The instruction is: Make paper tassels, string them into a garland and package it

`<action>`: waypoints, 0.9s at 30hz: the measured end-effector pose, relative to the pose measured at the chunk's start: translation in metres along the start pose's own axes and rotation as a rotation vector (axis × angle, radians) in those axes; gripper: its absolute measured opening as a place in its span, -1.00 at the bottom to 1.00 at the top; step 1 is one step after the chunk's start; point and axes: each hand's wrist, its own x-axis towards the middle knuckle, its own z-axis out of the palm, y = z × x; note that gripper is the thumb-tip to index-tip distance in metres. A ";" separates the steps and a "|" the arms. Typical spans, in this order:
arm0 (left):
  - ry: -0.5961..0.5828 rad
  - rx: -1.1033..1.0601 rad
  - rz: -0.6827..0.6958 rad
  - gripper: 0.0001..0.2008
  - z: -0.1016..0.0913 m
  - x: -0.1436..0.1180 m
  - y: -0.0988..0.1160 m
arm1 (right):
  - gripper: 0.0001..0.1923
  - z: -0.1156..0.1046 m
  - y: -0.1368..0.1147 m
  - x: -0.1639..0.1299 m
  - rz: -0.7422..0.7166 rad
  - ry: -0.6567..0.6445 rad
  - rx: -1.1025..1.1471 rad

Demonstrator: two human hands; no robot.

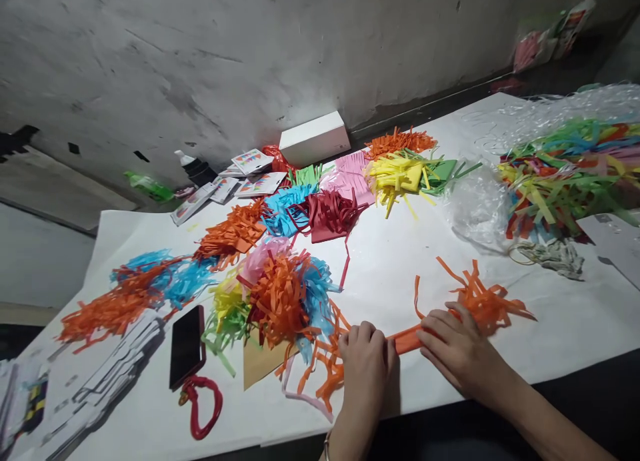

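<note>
Both hands press one rolled orange fringe onto the table. Left hand closed over its left end; right hand clamped on its right part. Loose strips fan out beyond the right fingers. Phone well left.

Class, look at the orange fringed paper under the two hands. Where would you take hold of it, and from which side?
Probably by the plain folded band between the left hand and the right hand, coming from the near table edge. That band looks flat and firm, while the cut orange strips curl loosely away on the far side and would likely bend or tear if pinched.
</note>
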 end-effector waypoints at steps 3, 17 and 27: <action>0.062 -0.133 0.022 -0.87 -0.002 -0.003 -0.001 | -0.71 0.002 -0.001 -0.002 -0.042 -0.025 0.046; 0.165 -0.358 0.368 -0.84 0.004 -0.013 -0.010 | -0.63 0.000 -0.007 -0.019 -0.053 -0.043 0.113; 0.189 -0.349 0.366 -0.75 -0.005 -0.028 -0.010 | -0.77 -0.034 0.019 -0.058 0.048 0.015 -0.192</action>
